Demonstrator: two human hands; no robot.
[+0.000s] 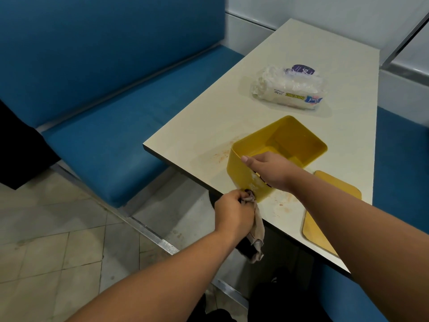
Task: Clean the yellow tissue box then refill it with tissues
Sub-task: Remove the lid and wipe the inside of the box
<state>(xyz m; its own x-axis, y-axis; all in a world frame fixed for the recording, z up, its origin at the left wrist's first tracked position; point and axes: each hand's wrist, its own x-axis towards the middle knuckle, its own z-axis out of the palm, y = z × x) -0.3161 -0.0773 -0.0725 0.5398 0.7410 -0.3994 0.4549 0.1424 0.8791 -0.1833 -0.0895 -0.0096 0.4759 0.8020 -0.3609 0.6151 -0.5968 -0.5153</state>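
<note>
The yellow tissue box (pixel 292 138) stands open and empty at the near edge of the cream table (pixel 232 117). My right hand (pixel 267 169) grips its near wall, thumb over the rim. My left hand (pixel 232 211) is closed around a beige cloth (pixel 256 231) and presses it against the box's lower outer corner; the rest of the cloth hangs below the table edge. The box's yellow lid (pixel 325 212) lies flat to the right of the box. A plastic pack of paper towels (pixel 290 89) lies farther back on the table.
Orange-brown smears mark the tabletop around the box (pixel 218 154). A blue padded bench (pixel 111 145) runs along the left of the table and another blue seat (pixel 399 159) along the right. Tiled floor (pixel 46 240) lies below at the left.
</note>
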